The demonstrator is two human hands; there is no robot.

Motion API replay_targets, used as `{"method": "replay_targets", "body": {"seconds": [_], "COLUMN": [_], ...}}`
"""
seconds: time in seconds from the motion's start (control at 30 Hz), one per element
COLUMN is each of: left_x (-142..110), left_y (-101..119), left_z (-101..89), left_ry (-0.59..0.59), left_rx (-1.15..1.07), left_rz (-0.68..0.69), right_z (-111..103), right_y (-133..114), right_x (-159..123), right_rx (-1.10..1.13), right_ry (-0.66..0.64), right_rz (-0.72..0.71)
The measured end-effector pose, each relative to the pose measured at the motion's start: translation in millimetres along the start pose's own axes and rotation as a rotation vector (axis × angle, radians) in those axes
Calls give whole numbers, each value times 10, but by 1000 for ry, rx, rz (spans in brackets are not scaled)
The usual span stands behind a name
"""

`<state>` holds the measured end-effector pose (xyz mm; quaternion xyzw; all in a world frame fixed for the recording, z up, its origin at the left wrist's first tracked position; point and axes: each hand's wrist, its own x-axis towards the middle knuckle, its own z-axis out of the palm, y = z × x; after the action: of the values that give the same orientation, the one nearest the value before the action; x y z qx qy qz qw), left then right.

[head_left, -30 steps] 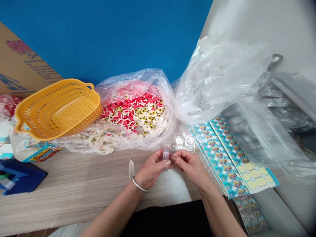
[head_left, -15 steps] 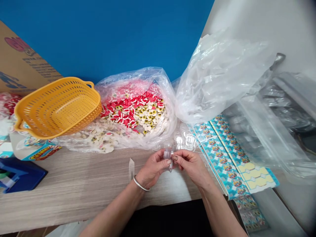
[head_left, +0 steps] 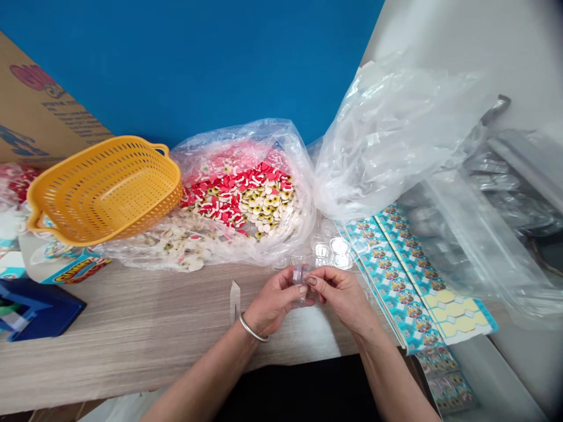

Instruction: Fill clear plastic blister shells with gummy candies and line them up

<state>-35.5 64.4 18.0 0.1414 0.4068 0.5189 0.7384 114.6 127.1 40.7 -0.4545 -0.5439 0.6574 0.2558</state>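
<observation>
I am holding a clear blister [head_left: 301, 276] clamped between my left hand [head_left: 276, 302] and right hand [head_left: 343, 296], fingertips together on it. It is hovering above the table [head_left: 132, 310], with more blisters [head_left: 331, 251] just ahead of the grip.

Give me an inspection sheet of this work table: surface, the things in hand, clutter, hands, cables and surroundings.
Surface: wood-grain tabletop.
Job's things: small clear plastic blister held between both hands; more clear blisters just beyond; printed blue card strips to the right.
Clutter: yellow plastic basket resting on a clear bag of red, white and eye-patterned pieces; dark blue object at far left.
Hands: left hand, with metal bangle, and right hand both pinching the blister.
Cables: nothing seen.
Surroundings: blue wall; cardboard box at left.
</observation>
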Motion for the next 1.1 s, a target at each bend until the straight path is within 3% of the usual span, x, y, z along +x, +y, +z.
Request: {"method": "replay_targets", "body": {"seconds": [0.2, 0.3, 0.4, 0.47, 0.57, 0.63, 0.77, 0.9, 0.97, 1.0, 1.1], "left_x": [1, -4, 2, 18, 49, 61, 51, 37, 43, 50, 73], "left_y": [74, 108, 88, 47, -17, -31, 24, 81, 75, 65, 21], "left_z": [-16, -23, -26, -26, -29, -36, -55, -45, -34, -31, -33], "left_ry": [65, 90, 87, 75, 57, 58, 51, 49, 42, 33, 16], "left_rx": [1, 34, 67, 77, 71, 68, 86, 100, 98, 99, 105], "left_rz": [13, 11, 10, 15, 46, 59, 25, 15, 16, 18, 25], "right_z": [-146, -263, -291, -222, -53, 19, -72, -257, -264, -241, -114], "right_y": [42, 33, 13, 11, 23, 25, -16, -64, -61, -50, 12], "right_x": [70, 129, 133, 94, 21, 0, 60, 143, 135, 116, 40], "right_rx": [22, 70, -103, -199, -136, -82, -44, -119, -210, -223, -114], "right_ry": [69, 284, 515, 461, 138, 12, 86, 407, 481, 426, 65], "right_rz": [-14, -53, -83, -105, -85, -63, -81, -145, -164, -157, -81]}}
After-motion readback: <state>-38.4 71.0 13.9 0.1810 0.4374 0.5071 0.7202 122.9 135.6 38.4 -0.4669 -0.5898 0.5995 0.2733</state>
